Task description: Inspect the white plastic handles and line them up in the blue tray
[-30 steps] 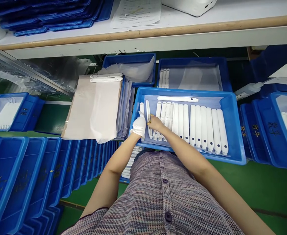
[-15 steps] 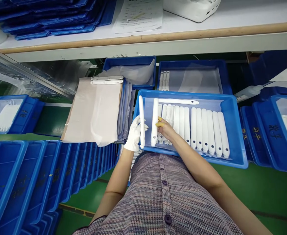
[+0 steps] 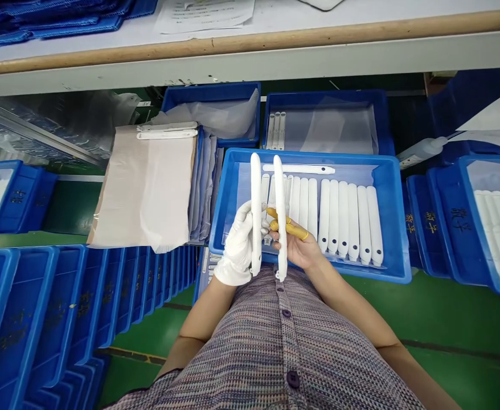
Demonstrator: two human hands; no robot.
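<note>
Raised over blue tray (image 3: 318,157): left bar (image 3: 255,216), right bar (image 3: 281,216) | each hand's fingers (image 3: 288,229) clamped | more bars (image 3: 339,219) inside

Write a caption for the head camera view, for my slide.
Gloved left hand and right hand with yellow finger cots each hold a white bar above a blue tray.

White-gloved left hand (image 3: 237,245) curled closed, bare right hand (image 3: 295,247) pinching, yellow-capped fingertips (image 3: 296,230), forearms (image 3: 344,296) angled inward
</note>
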